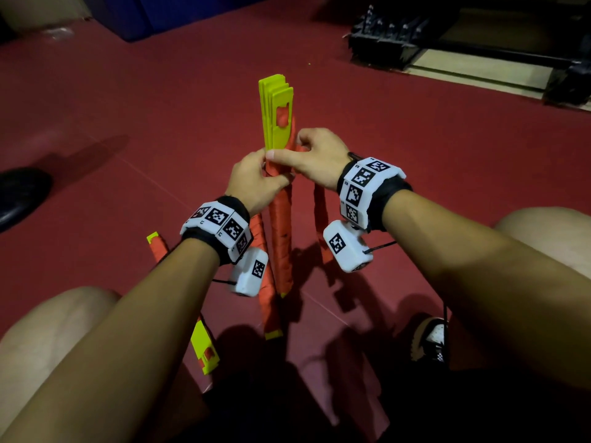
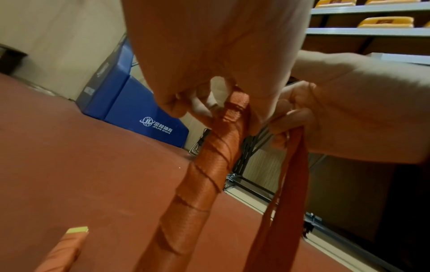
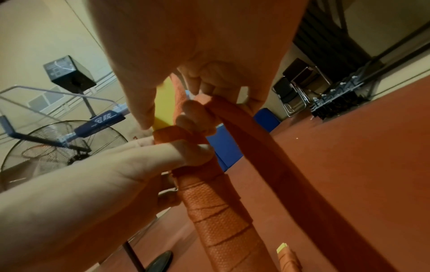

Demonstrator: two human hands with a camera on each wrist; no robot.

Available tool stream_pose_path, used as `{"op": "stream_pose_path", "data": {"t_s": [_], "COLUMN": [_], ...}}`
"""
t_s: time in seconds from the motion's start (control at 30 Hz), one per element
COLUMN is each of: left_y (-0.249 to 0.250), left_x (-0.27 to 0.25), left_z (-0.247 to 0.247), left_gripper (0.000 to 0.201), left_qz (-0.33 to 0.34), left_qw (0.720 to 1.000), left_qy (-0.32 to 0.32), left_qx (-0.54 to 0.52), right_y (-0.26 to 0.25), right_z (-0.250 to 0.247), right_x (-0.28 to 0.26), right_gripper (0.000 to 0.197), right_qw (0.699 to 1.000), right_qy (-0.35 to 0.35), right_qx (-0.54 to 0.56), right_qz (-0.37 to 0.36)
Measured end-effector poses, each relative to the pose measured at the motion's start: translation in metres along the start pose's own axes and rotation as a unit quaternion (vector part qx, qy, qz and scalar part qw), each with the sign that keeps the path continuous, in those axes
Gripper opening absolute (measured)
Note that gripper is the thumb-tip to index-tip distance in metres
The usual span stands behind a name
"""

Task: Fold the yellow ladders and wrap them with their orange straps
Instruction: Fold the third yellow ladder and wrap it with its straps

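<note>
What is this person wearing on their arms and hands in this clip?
The forearms are bare, with no sleeves or gloves. Each wrist carries a black band under a white segmented cuff printed with black square markers: left cuff, right cuff. A white camera box with its own marker hangs under each wrist, with a thin black cable.

Bare red floor [image 1: 415,148] lies open ahead and to both sides of the upright yellow ladder [image 1: 275,116]. Two wrapped bundles [image 1: 268,302] crowd the floor between the knees, a black shoe [image 1: 19,196] sits at far left, and a dark rack [image 1: 447,46] closes the far right.
</note>
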State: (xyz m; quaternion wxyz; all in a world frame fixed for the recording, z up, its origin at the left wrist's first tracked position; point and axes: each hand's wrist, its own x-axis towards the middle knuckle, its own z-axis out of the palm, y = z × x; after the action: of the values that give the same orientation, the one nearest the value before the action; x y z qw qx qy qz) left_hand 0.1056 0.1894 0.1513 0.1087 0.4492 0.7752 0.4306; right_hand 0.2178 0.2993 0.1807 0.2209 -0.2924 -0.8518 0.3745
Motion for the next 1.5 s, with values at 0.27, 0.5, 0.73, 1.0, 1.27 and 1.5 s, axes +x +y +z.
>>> {"op": "stream_pose_path", "data": {"t_s": [0.27,0.5,0.73,1.0,1.27,1.5], "left_y": [0.01,0.002,0.0,0.001,-0.005,-0.012], "left_x": [-0.002,-0.003,-0.003,0.001,0.002,0.005], "left_z": [-0.005,-0.003,-0.002,-0.007,-0.006,-0.005], "left_gripper": [0.036,0.039,0.05,0.039,0.036,0.042], "left_qz": [-0.047,-0.031,-0.031,-0.056,-0.02,-0.033], "left_qw": [0.976,0.971,0.978,0.971,0.984,0.995], "left_qy": [-0.116,-0.128,-0.041,-0.099,-0.055,-0.037], "left_qx": [-0.176,-0.198,-0.203,-0.212,-0.167,-0.082], "right_y": [0.001,0.001,0.003,0.014,0.017,0.01], "right_z": [-0.001,-0.003,-0.004,-0.002,-0.009,-0.005], "right_x": [0.002,0.0,0.003,0.006,0.008,0.007], "right_gripper": [0.057,0.049,0.022,0.028,0.031,0.038], "right_qw": [1.0,1.0,0.997,0.998,1.0,0.999], "right_qy": [-0.01,-0.014,-0.02,-0.004,0.02,-0.017], "right_qx": [-0.019,-0.01,0.063,0.04,0.019,0.047], "right_qz": [-0.009,-0.024,-0.037,-0.038,-0.015,-0.007]}}
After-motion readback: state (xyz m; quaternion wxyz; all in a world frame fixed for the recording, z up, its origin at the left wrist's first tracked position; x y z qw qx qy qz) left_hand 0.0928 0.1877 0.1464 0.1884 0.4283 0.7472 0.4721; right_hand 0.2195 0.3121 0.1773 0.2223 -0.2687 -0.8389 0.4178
